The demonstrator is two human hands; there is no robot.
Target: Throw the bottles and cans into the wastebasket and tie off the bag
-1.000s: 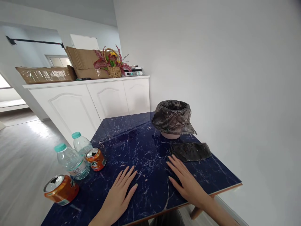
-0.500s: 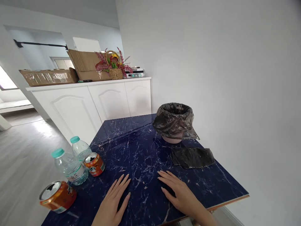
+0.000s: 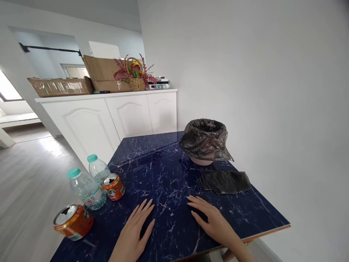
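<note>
My left hand [image 3: 134,229] lies flat on the dark blue marbled table [image 3: 166,174], fingers stretched out and holding nothing. My right hand [image 3: 208,218] also rests on the tabletop, open, fingers forward. Left of my left hand stand two orange drink cans, one nearer [image 3: 74,222] and one farther [image 3: 113,187], both with opened tops. Beside them are two clear plastic bottles with teal caps, a front bottle [image 3: 86,191] and a back bottle [image 3: 98,169]. Beyond my right hand lies a folded black plastic bag [image 3: 225,182]. Behind it stands a small bin [image 3: 203,140] lined with a black bag.
A white cabinet [image 3: 84,122] stands behind the table, carrying cardboard boxes [image 3: 61,87] and a wicker basket of artificial flowers [image 3: 137,84]. A plain wall [image 3: 253,91] runs along the right side. Grey floor [image 3: 40,189] shows at the left.
The whole view has shifted slightly, so the things appear a little farther right. Both hands stay flat on the table, and nothing has been picked up.
</note>
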